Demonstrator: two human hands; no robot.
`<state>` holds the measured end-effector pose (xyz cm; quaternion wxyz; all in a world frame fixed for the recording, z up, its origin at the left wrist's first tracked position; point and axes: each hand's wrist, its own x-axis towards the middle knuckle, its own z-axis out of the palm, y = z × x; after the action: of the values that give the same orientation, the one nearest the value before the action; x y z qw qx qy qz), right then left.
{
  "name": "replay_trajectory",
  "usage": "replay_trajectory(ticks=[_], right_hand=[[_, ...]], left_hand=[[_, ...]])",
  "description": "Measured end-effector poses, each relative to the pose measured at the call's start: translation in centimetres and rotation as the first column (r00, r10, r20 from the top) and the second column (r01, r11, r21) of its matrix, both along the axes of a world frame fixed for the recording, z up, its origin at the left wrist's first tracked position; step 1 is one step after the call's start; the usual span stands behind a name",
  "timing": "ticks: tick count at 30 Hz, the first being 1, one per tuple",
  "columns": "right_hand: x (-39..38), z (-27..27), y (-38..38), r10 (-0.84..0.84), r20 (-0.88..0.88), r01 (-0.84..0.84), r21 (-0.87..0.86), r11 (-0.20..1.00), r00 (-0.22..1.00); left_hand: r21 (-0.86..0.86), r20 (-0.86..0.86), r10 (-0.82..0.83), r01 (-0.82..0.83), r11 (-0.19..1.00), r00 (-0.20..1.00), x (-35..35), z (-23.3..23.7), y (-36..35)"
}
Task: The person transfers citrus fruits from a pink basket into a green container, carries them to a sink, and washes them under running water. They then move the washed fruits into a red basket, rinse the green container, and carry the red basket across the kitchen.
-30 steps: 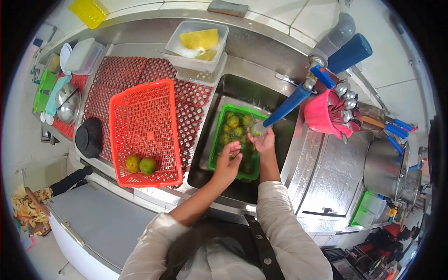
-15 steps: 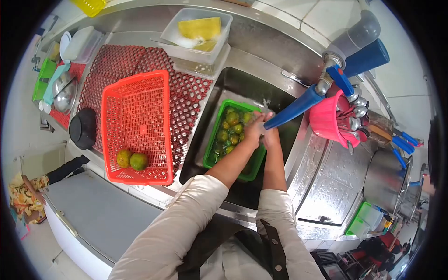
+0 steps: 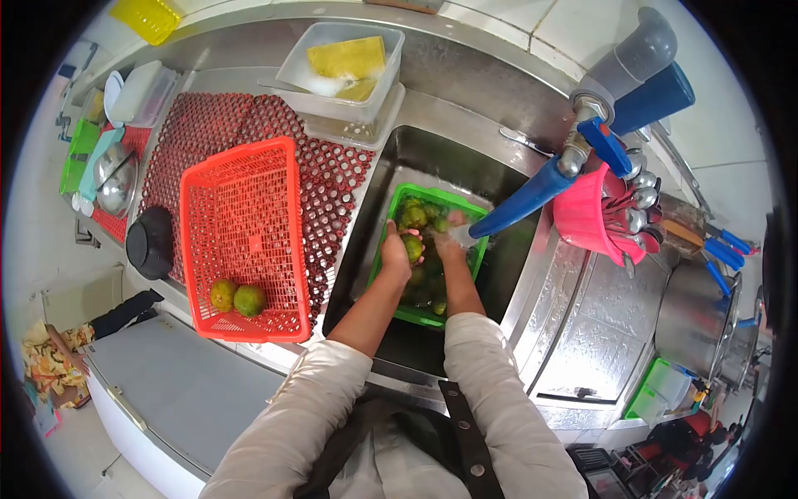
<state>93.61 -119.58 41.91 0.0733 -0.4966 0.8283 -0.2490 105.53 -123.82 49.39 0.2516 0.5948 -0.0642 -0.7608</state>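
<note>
A green basin (image 3: 405,315) with water and several green-yellow oranges (image 3: 413,214) sits in the dark sink (image 3: 349,309). My left hand (image 3: 396,252) is closed around a green orange (image 3: 411,247) over the basin's left side. Beneath the end of the blue hose (image 3: 519,198), my right hand (image 3: 450,248) reaches into the basin; splashing water blurs its fingers. Two more oranges (image 3: 249,300) lie at the near end of the red basket (image 3: 303,249), left of the sink.
Behind the sink stands a clear container (image 3: 337,100) with a yellow sponge (image 3: 347,58) and suds. A pink basket (image 3: 579,212) of spoons is right of the hose. A black bowl (image 3: 150,244) sits left of the red basket. A person's patterned sleeve (image 3: 76,337) shows at far left.
My hands have separated from under the hose. The left moved left and took hold of an orange; the right stays near the stream, slightly lower. The view shifted slightly.
</note>
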Motion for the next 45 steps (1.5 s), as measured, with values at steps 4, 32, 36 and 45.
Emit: replay_trajectory(ticks=[4,32,36,45], right_hand=[[-0.6,0.5,2.5,-0.083,0.940,0.561,0.267,0.784,-0.332],[-0.4,11.4,4.3,0.093,0.741,0.487,0.335,0.807,-0.665],[1.0,11.4,3.1,0.176,0.831,0.520,0.152,0.841,-0.528],[-1.1,9.6,-0.9,0.307,0.556,0.396,0.045,0.917,-0.772]], left_hand=[[-0.077,0.219,-0.011,0.029,0.997,0.976,-1.4,0.4,0.0],[-0.543,0.098,-0.342,0.338,0.769,0.935,-4.0,1.8,0.4],[-0.375,0.146,-0.318,0.350,0.859,0.937,-1.7,2.3,-1.8],[-0.243,0.122,-0.214,0.238,0.940,0.969,-1.0,4.4,0.4]])
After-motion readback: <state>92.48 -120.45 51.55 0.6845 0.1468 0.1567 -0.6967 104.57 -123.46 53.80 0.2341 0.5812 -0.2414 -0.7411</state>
